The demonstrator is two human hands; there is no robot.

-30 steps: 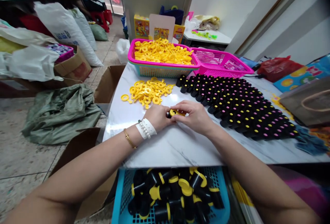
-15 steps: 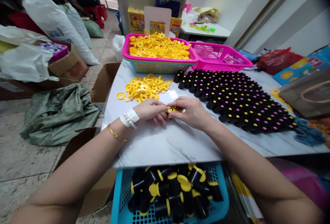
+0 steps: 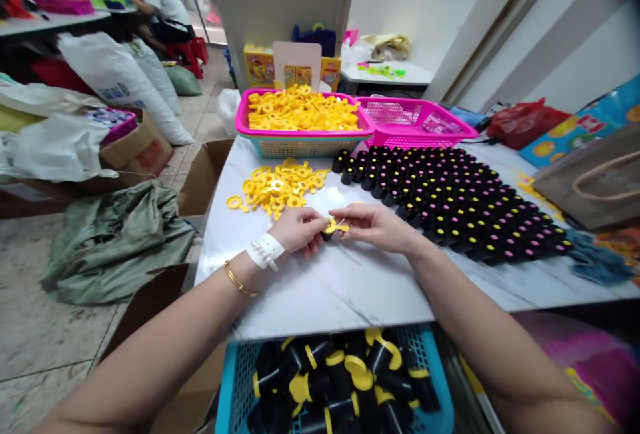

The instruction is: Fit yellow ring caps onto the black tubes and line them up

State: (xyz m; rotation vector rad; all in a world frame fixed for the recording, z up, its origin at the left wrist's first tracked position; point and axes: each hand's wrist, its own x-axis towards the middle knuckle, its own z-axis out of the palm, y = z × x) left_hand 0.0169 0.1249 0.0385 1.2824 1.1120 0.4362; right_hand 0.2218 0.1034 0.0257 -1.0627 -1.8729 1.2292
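My left hand (image 3: pixel 299 229) and my right hand (image 3: pixel 373 226) meet over the white marble table (image 3: pixel 350 287), pinching one small black tube with a yellow ring cap (image 3: pixel 330 227) between their fingertips. Both hands are closed on it. A loose pile of yellow ring caps (image 3: pixel 280 184) lies just beyond my left hand. Rows of upright black tubes (image 3: pixel 450 201) with pink and yellow tops stand to the right of my right hand. A blue basket (image 3: pixel 235 381) below the table edge holds several black tubes fitted with yellow caps.
A pink basket of yellow caps (image 3: pixel 300 111) and a pink basket (image 3: pixel 420 121) beside it stand at the table's far end. Cardboard boxes (image 3: pixel 205 167), a green sack (image 3: pixel 115 241) and white bags (image 3: pixel 120 81) lie on the floor at left. A person (image 3: pixel 155 1) sits far back.
My hands stayed together on the tube and cap, with the fingers shifting slightly. The camera view tilted a little, so everything appears shifted.
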